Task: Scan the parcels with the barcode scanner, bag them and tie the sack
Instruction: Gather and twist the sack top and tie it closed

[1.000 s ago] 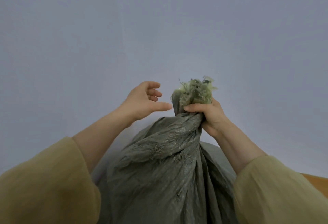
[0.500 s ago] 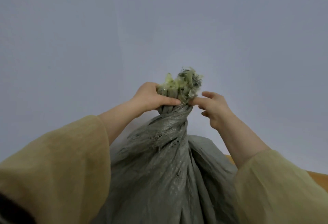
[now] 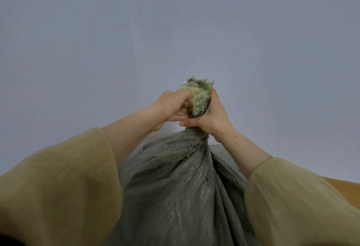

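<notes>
Two hands grip the sack [image 3: 175, 183] at its gathered neck [image 3: 198, 107] in our head view: our right hand [image 3: 213, 115] wraps the neck from its right, our left hand [image 3: 169, 107] pinches it from its left, both below the frayed mouth [image 3: 198, 90]. We should twist hard and keep the neck bunched before knotting. Parcels, scanner and any tie are unseen; the sack's base is cut off.

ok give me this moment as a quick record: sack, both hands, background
sack: grey-green woven, upright, mouth gathered into a neck
frayed top: sticks up above the hands
left hand: grips the neck from the left, fingers curled
right hand: wraps the neck from the right
tie: no knot or cord visible
background: plain grey wall, wooden surface at lower right
</notes>
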A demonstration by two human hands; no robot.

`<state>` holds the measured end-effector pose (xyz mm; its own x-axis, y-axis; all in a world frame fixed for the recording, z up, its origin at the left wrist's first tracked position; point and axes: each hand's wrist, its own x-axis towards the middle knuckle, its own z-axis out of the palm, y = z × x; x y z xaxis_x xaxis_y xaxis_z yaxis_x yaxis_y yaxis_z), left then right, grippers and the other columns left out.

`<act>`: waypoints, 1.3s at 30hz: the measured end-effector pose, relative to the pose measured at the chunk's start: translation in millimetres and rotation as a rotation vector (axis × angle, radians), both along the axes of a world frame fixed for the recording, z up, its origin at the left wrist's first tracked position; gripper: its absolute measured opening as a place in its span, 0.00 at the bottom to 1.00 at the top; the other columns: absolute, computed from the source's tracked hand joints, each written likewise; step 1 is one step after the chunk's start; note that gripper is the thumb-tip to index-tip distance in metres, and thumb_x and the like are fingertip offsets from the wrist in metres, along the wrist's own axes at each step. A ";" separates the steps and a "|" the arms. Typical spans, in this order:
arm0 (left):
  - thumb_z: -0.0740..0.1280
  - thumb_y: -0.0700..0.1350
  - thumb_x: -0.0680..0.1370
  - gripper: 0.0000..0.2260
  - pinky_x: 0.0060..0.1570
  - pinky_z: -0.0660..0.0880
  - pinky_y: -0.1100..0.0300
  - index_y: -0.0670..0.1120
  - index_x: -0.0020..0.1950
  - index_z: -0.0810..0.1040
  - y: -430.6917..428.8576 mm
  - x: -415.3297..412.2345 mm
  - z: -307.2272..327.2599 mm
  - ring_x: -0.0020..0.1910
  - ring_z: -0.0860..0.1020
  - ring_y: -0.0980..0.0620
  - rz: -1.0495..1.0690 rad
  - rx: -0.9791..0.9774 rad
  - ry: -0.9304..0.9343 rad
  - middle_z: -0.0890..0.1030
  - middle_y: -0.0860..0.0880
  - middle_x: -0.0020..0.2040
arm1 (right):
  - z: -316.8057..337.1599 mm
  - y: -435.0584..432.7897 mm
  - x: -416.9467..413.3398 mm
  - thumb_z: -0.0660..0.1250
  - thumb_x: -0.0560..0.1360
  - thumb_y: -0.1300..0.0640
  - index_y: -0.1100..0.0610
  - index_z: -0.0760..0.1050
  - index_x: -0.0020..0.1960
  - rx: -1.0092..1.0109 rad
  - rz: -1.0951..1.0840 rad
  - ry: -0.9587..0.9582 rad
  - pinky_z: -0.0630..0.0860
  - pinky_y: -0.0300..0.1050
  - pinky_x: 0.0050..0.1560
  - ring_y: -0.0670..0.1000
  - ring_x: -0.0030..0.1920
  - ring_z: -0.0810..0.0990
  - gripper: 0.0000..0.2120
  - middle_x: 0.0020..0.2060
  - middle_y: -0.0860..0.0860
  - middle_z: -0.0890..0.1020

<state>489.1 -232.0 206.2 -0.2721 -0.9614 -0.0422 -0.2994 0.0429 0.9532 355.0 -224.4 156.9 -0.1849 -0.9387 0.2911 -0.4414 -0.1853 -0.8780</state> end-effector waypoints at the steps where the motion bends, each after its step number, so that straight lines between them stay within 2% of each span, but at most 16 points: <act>1: 0.61 0.45 0.76 0.13 0.43 0.80 0.64 0.38 0.51 0.80 -1.1 2.9 -5.4 0.42 0.82 0.50 -0.010 0.009 -0.005 0.83 0.45 0.45 | -2.1 -1.5 -1.4 0.84 0.47 0.56 0.52 0.62 0.68 -0.020 0.013 -0.052 0.78 0.53 0.57 0.50 0.55 0.79 0.54 0.54 0.48 0.80; 4: 0.64 0.38 0.75 0.14 0.48 0.75 0.69 0.42 0.60 0.79 -4.3 13.0 -26.1 0.51 0.80 0.56 -0.067 -0.084 -0.093 0.82 0.49 0.52 | -8.5 -4.1 -6.9 0.82 0.56 0.68 0.54 0.70 0.63 -0.005 0.053 -0.272 0.81 0.46 0.51 0.48 0.51 0.81 0.40 0.51 0.49 0.81; 7: 0.74 0.38 0.70 0.21 0.51 0.71 0.70 0.44 0.62 0.76 -11.2 23.2 -53.7 0.51 0.76 0.56 -0.016 -0.246 -0.161 0.77 0.49 0.53 | -16.8 -3.2 -12.2 0.75 0.63 0.73 0.56 0.75 0.55 0.065 0.033 -0.537 0.81 0.52 0.48 0.53 0.46 0.82 0.25 0.45 0.51 0.83; 10: 0.78 0.45 0.67 0.40 0.68 0.62 0.60 0.43 0.74 0.62 -24.0 24.9 -85.7 0.70 0.66 0.50 -0.098 -0.164 -0.318 0.68 0.47 0.70 | -21.8 -4.9 -15.2 0.69 0.65 0.77 0.61 0.76 0.52 0.098 0.009 -0.773 0.80 0.53 0.47 0.56 0.43 0.81 0.20 0.43 0.56 0.82; 13: 0.77 0.45 0.68 0.49 0.67 0.60 0.62 0.45 0.78 0.47 -32.9 12.9 -104.0 0.72 0.63 0.50 -0.272 -0.011 -0.284 0.63 0.48 0.74 | -17.5 -8.6 -13.3 0.64 0.64 0.80 0.66 0.75 0.50 0.059 0.037 -0.920 0.78 0.59 0.52 0.61 0.45 0.80 0.18 0.43 0.61 0.81; 17: 0.78 0.51 0.66 0.42 0.56 0.69 0.64 0.49 0.75 0.60 -41.8 2.9 -102.6 0.57 0.74 0.52 -0.249 -0.298 -0.443 0.75 0.51 0.57 | -2.4 -14.5 -6.9 0.61 0.51 0.75 0.73 0.74 0.52 0.021 0.052 -0.999 0.75 0.60 0.51 0.63 0.45 0.77 0.29 0.44 0.62 0.77; 18: 0.77 0.53 0.67 0.37 0.51 0.69 0.64 0.49 0.72 0.65 -42.9 3.5 -101.2 0.53 0.75 0.54 -0.229 -0.396 -0.510 0.75 0.53 0.53 | -0.6 -15.5 -5.5 0.60 0.46 0.72 0.71 0.75 0.45 0.044 0.074 -1.003 0.75 0.57 0.49 0.62 0.42 0.77 0.26 0.41 0.60 0.76; 20: 0.75 0.57 0.68 0.29 0.49 0.71 0.61 0.49 0.66 0.71 -44.9 4.1 -104.6 0.50 0.76 0.54 -0.203 -0.526 -0.603 0.77 0.54 0.51 | 1.1 -11.4 0.7 0.55 0.48 0.68 0.65 0.70 0.24 0.117 0.085 -1.047 0.75 0.45 0.40 0.57 0.31 0.75 0.07 0.29 0.54 0.74; 21: 0.73 0.58 0.69 0.27 0.50 0.74 0.57 0.49 0.64 0.72 -45.1 3.1 -109.4 0.52 0.78 0.51 -0.189 -0.578 -0.646 0.79 0.52 0.53 | -1.8 -11.8 0.5 0.51 0.51 0.68 0.59 0.65 0.18 0.143 0.074 -1.088 0.72 0.40 0.34 0.55 0.26 0.72 0.08 0.23 0.52 0.70; 24: 0.75 0.54 0.69 0.28 0.53 0.75 0.54 0.48 0.65 0.70 -48.6 2.0 -120.2 0.56 0.77 0.49 -0.281 -0.459 -0.636 0.78 0.48 0.58 | -15.5 -17.0 -7.3 0.47 0.60 0.70 0.53 0.58 0.18 0.208 0.021 -1.079 0.63 0.34 0.28 0.52 0.22 0.63 0.17 0.19 0.50 0.62; 27: 0.78 0.39 0.65 0.40 0.63 0.71 0.60 0.46 0.73 0.63 -51.8 8.9 -99.2 0.66 0.73 0.53 -0.583 0.072 -0.048 0.71 0.49 0.69 | -16.9 -23.2 -18.6 0.44 0.70 0.67 0.57 0.65 0.25 0.316 0.082 -1.079 0.76 0.39 0.32 0.53 0.23 0.73 0.20 0.24 0.54 0.71; 29: 0.76 0.37 0.66 0.37 0.66 0.69 0.56 0.44 0.71 0.64 -53.1 6.4 -83.9 0.67 0.72 0.51 -0.581 0.095 0.249 0.72 0.46 0.68 | -14.0 -28.1 -18.1 0.48 0.64 0.67 0.57 0.65 0.28 0.360 0.049 -1.022 0.78 0.42 0.35 0.54 0.26 0.76 0.12 0.26 0.57 0.72; 31: 0.72 0.33 0.69 0.26 0.58 0.76 0.59 0.43 0.65 0.69 -50.3 -0.9 -73.1 0.59 0.78 0.51 -0.412 0.124 0.398 0.79 0.46 0.60 | -14.5 -33.3 -18.8 0.53 0.58 0.64 0.54 0.65 0.35 0.417 0.048 -0.898 0.76 0.47 0.45 0.58 0.37 0.74 0.08 0.33 0.60 0.69; 33: 0.73 0.34 0.66 0.26 0.51 0.79 0.58 0.42 0.63 0.72 -48.8 -7.3 -69.4 0.54 0.80 0.51 -0.310 0.119 0.363 0.82 0.46 0.56 | -19.7 -39.7 -24.1 0.56 0.59 0.62 0.53 0.65 0.40 0.421 0.052 -0.775 0.75 0.50 0.51 0.59 0.43 0.71 0.10 0.36 0.61 0.66; 36: 0.78 0.34 0.62 0.33 0.47 0.80 0.58 0.40 0.65 0.72 -51.1 -8.9 -73.7 0.54 0.81 0.49 -0.188 0.023 0.265 0.82 0.45 0.55 | -16.0 -36.9 -27.4 0.60 0.66 0.61 0.56 0.68 0.37 0.391 0.053 -0.546 0.72 0.47 0.46 0.55 0.42 0.73 0.01 0.34 0.57 0.73; 39: 0.81 0.37 0.60 0.32 0.50 0.80 0.57 0.44 0.61 0.74 -53.0 -8.2 -76.4 0.53 0.81 0.52 -0.031 -0.097 0.233 0.82 0.48 0.54 | -17.9 -22.5 -35.9 0.68 0.73 0.58 0.59 0.73 0.55 0.283 -0.173 -0.311 0.71 0.47 0.49 0.54 0.52 0.76 0.12 0.49 0.55 0.77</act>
<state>480.9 -284.9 129.8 -0.2931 -0.9488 0.1176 -0.0692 0.1438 0.9872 319.1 -247.0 138.9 -0.3839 -0.9210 -0.0668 -0.1516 0.1342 -0.9793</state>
